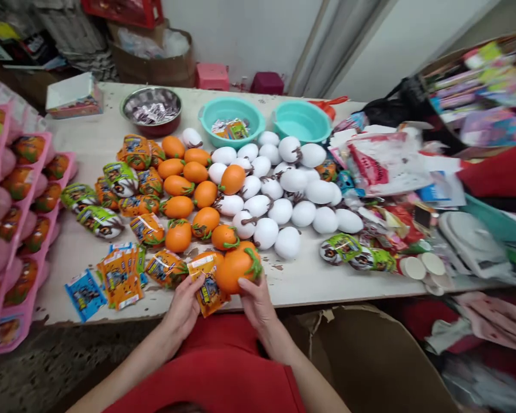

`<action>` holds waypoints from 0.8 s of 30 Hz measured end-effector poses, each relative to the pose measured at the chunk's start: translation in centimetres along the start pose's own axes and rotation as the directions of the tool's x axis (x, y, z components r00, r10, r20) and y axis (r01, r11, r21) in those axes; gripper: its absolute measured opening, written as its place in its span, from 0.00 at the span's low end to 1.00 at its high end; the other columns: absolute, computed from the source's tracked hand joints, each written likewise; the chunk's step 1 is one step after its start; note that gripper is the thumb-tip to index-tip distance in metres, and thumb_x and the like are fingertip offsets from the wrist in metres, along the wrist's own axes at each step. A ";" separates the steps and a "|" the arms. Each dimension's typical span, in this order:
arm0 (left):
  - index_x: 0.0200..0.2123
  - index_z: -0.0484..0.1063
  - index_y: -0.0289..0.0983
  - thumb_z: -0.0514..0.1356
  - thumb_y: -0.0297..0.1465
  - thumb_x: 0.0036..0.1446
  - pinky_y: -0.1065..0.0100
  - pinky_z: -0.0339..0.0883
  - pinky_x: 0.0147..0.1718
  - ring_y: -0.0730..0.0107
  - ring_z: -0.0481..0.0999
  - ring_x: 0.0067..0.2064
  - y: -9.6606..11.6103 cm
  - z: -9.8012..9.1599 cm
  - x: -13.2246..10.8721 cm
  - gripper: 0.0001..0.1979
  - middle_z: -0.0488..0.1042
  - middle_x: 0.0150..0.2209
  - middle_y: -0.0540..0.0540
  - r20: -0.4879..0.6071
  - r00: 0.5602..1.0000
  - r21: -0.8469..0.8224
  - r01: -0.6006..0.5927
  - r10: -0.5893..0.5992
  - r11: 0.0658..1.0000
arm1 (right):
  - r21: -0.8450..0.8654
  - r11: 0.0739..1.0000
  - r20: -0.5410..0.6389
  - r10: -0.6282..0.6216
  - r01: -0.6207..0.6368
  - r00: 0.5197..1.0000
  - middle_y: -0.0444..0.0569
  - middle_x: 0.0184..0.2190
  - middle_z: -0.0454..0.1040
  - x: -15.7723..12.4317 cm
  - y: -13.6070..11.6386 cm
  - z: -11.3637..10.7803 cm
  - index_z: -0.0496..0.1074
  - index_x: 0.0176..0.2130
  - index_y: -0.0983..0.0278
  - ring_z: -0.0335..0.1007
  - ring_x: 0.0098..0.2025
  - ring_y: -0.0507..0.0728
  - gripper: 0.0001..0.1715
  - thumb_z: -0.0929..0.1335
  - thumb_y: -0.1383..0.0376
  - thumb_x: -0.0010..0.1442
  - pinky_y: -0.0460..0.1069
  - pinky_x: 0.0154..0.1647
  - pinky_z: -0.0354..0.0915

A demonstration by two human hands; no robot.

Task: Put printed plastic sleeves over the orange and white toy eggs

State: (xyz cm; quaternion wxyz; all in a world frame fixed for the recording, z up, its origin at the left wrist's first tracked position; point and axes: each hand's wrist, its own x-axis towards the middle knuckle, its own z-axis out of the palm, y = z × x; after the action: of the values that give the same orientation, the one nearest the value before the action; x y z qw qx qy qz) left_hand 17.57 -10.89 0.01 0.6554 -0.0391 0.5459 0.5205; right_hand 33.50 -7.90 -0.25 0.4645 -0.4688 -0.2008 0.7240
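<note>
Left hand (184,305) is pinching an orange wrapper (207,293), right hand (257,298) grips a green-topped orange ball (235,271), both by the near edge of the table (307,282). White eggs (280,211) sit mid-table.

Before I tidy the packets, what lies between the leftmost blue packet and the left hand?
The head view shows overlapping, mostly orange packets, then a strip of tabletop.

My pale, worn tabletop (313,283) carries orange eggs (178,236) beside white eggs (303,213), with wrapped eggs (100,222) and flat packets (117,274) to my left. A metal bowl (155,130) and two teal basins (210,129) stand along its back; the blurry heap (382,163) at my right seems mostly wrappers.
</note>
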 end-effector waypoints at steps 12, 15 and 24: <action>0.45 0.75 0.32 0.71 0.34 0.43 0.63 0.72 0.41 0.55 0.79 0.43 3.9 5.0 2.1 0.24 0.79 0.43 0.38 0.216 0.974 0.292 0.002 -0.068 0.956 | -0.115 0.992 -0.047 -0.065 0.059 0.997 0.51 0.57 0.64 1.3 -1.8 -2.4 0.54 0.59 0.55 0.66 0.52 0.61 0.46 0.75 0.56 0.46 0.52 0.45 0.68; 0.45 0.76 0.31 0.72 0.36 0.40 0.63 0.70 0.41 0.55 0.79 0.43 4.4 5.5 2.3 0.27 0.80 0.41 0.37 0.237 0.970 0.336 -0.032 -0.051 0.941 | -0.174 0.984 -0.058 -0.034 0.023 0.998 0.50 0.54 0.67 0.8 -2.3 -2.9 0.60 0.55 0.56 0.68 0.49 0.59 0.40 0.75 0.55 0.47 0.50 0.41 0.69; 0.40 0.78 0.31 0.73 0.34 0.39 0.68 0.68 0.38 0.65 0.78 0.36 6.2 6.0 1.6 0.22 0.80 0.38 0.41 0.321 0.904 0.514 0.084 -0.283 0.854 | 0.054 0.872 0.246 0.460 -0.486 0.853 0.52 0.50 0.72 -1.4 -4.3 -4.7 0.67 0.52 0.59 0.74 0.45 0.61 0.29 0.73 0.56 0.52 0.54 0.39 0.72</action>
State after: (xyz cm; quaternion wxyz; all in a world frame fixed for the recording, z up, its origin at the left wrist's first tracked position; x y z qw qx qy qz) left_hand 16.87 -3.34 4.39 0.7855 0.1777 0.5132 0.2968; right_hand 39.84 -7.69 1.29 0.2724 -0.3910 -0.0888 0.8746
